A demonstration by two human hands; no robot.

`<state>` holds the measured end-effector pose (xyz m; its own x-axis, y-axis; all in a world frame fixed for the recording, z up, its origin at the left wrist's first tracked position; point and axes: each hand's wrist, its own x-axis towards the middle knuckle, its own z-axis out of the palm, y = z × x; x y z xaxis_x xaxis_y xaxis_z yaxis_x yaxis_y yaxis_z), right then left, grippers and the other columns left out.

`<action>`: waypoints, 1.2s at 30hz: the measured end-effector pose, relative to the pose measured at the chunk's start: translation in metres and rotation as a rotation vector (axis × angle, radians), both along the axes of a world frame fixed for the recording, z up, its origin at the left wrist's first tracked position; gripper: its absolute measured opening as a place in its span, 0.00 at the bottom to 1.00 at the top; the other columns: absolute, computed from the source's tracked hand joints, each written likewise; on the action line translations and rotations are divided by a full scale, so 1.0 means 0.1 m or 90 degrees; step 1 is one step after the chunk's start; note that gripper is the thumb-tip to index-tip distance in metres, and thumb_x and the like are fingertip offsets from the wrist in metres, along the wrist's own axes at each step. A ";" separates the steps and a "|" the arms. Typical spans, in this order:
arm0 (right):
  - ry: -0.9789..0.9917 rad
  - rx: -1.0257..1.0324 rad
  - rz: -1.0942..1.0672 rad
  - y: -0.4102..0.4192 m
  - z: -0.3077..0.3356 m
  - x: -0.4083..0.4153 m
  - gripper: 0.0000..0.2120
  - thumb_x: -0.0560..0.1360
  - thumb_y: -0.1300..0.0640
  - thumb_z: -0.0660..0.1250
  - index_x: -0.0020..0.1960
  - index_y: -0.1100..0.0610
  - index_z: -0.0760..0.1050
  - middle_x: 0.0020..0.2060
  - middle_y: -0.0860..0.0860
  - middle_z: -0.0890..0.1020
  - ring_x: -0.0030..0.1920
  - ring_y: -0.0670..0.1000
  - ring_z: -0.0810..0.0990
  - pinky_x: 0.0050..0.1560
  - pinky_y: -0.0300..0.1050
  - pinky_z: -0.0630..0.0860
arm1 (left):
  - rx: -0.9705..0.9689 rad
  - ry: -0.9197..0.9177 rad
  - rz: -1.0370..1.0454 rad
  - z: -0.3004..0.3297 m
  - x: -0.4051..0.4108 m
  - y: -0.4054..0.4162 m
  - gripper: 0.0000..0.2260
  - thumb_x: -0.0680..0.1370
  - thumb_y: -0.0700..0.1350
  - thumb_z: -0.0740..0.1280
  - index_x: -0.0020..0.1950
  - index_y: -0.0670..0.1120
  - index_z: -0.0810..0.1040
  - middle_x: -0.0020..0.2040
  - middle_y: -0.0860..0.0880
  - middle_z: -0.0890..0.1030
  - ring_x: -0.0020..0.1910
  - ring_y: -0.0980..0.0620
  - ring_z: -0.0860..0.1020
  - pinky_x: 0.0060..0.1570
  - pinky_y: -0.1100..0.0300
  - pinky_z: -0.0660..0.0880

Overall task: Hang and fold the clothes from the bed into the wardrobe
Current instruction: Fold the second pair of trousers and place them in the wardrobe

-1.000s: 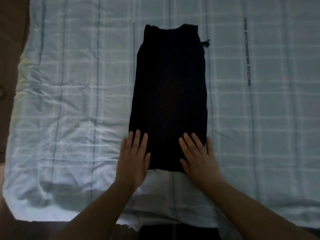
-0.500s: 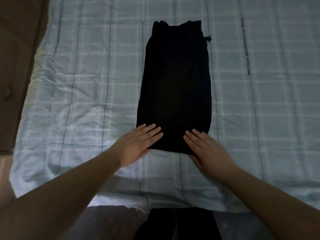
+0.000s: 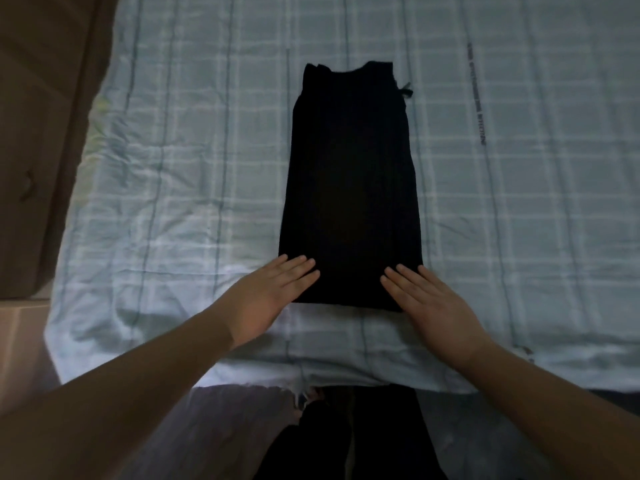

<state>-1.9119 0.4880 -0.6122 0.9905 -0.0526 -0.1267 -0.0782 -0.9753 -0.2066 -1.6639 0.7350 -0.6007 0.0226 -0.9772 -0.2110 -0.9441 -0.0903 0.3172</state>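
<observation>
1. Looking from the head view, the black garment (image 3: 349, 188) lies flat on the checked bedsheet (image 3: 173, 168), straight ahead of both hands. It is already folded into a long narrow strip.

2. Its long axis runs directly away from the person. The near short edge is under the hands, and the far short edge, where a small tab sticks out at the right, is well beyond the fingertips.

3. The left hand (image 3: 277, 289) rests flat on the near left corner of the garment. Its fingers are straight and they point inward and away; it grasps nothing.

4. The right hand (image 3: 429, 303) rests flat on the near right corner, fingers straight and pointing inward too. It also grasps nothing, it only presses the cloth.

5. Both hands are about equally near to the near edge, one at each corner, with bare cloth between them.

6. I judge that the next fold goes along this axis: the near edge has to be brought away from the person toward the far edge, or the far edge toward the hands. For the first, each hand needs only to pinch its own corner.
</observation>
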 end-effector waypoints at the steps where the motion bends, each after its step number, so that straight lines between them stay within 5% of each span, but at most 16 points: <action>1: 0.009 0.009 0.007 0.05 0.07 -0.08 0.28 0.76 0.64 0.51 0.76 0.57 0.64 0.74 0.55 0.70 0.74 0.55 0.68 0.75 0.52 0.56 | 0.010 0.013 -0.014 0.09 -0.06 0.04 0.45 0.67 0.26 0.69 0.80 0.47 0.56 0.79 0.45 0.61 0.78 0.48 0.59 0.77 0.57 0.46; 5: 0.038 0.062 0.051 0.29 0.43 -0.41 0.29 0.76 0.64 0.51 0.77 0.58 0.62 0.73 0.55 0.71 0.73 0.54 0.69 0.74 0.51 0.59 | 0.051 0.061 -0.018 0.52 -0.34 0.34 0.42 0.73 0.28 0.64 0.80 0.52 0.48 0.80 0.50 0.52 0.78 0.54 0.51 0.77 0.59 0.44; 9: 0.027 0.121 0.069 0.48 0.85 -0.68 0.31 0.72 0.68 0.65 0.74 0.56 0.66 0.70 0.54 0.76 0.69 0.52 0.75 0.75 0.49 0.63 | 0.128 0.180 0.021 0.78 -0.60 0.62 0.29 0.78 0.49 0.43 0.81 0.55 0.51 0.78 0.58 0.48 0.77 0.60 0.48 0.75 0.65 0.41; 12: 0.025 0.156 0.043 0.50 1.08 -0.77 0.30 0.70 0.65 0.70 0.71 0.53 0.72 0.66 0.52 0.79 0.64 0.50 0.79 0.71 0.48 0.67 | 0.184 0.307 0.054 0.91 -0.68 0.64 0.24 0.83 0.47 0.57 0.76 0.69 0.58 0.76 0.63 0.57 0.76 0.59 0.61 0.72 0.69 0.51; 14: 0.024 0.199 0.013 0.39 1.18 -0.70 0.31 0.69 0.66 0.70 0.71 0.53 0.72 0.65 0.51 0.80 0.63 0.48 0.79 0.73 0.40 0.63 | 0.136 0.330 0.175 1.14 -0.62 0.58 0.23 0.82 0.42 0.63 0.72 0.64 0.70 0.61 0.78 0.71 0.60 0.75 0.71 0.61 0.79 0.61; 16: 0.007 0.247 -0.021 0.24 1.26 -0.57 0.26 0.72 0.65 0.66 0.69 0.54 0.75 0.61 0.51 0.83 0.58 0.48 0.81 0.68 0.36 0.65 | 0.114 0.331 0.235 1.35 -0.51 0.42 0.21 0.80 0.37 0.65 0.69 0.56 0.76 0.43 0.83 0.72 0.44 0.81 0.72 0.47 0.82 0.65; 20: 0.006 0.288 -0.121 -0.08 1.51 -0.18 0.22 0.74 0.57 0.59 0.66 0.50 0.77 0.56 0.48 0.85 0.53 0.46 0.81 0.55 0.33 0.71 | 0.017 0.371 0.379 1.52 -0.21 0.01 0.21 0.75 0.32 0.69 0.60 0.56 0.83 0.45 0.73 0.80 0.46 0.69 0.80 0.48 0.75 0.71; 26: 0.004 0.375 -0.255 -0.66 1.58 0.53 0.20 0.77 0.66 0.63 0.65 0.49 0.79 0.54 0.46 0.85 0.53 0.47 0.83 0.55 0.43 0.78 | -0.087 0.466 0.543 1.62 0.34 -0.67 0.14 0.74 0.32 0.72 0.52 0.50 0.84 0.47 0.55 0.86 0.48 0.55 0.83 0.52 0.67 0.76; 30: -0.024 0.428 -0.350 -1.04 1.43 1.12 0.15 0.79 0.62 0.64 0.59 0.45 0.80 0.47 0.41 0.84 0.46 0.36 0.81 0.48 0.28 0.74 | -0.123 0.527 0.682 1.43 0.79 -1.12 0.11 0.75 0.33 0.72 0.54 0.46 0.82 0.46 0.48 0.85 0.46 0.44 0.82 0.52 0.58 0.79; 33: -0.032 0.472 -0.437 -1.25 1.20 1.57 0.11 0.79 0.61 0.64 0.56 0.47 0.80 0.45 0.37 0.81 0.45 0.28 0.77 0.45 0.20 0.68 | -0.144 0.563 0.770 1.16 1.06 -1.39 0.10 0.76 0.35 0.71 0.55 0.45 0.80 0.43 0.43 0.84 0.43 0.46 0.82 0.44 0.63 0.79; 36: -0.025 0.469 -0.486 -1.40 0.85 1.91 0.09 0.80 0.60 0.64 0.55 0.49 0.80 0.46 0.43 0.81 0.43 0.32 0.77 0.42 0.20 0.67 | -0.150 0.576 0.830 0.78 1.21 -1.59 0.10 0.77 0.37 0.70 0.56 0.46 0.78 0.42 0.47 0.84 0.44 0.50 0.83 0.40 0.67 0.76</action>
<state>-1.7212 0.3477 -0.5269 0.7317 -0.5855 -0.3489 -0.5971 -0.3036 -0.7425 -1.5426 0.5760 -0.5231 0.7848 -0.4023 -0.4715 0.2313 -0.5157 0.8250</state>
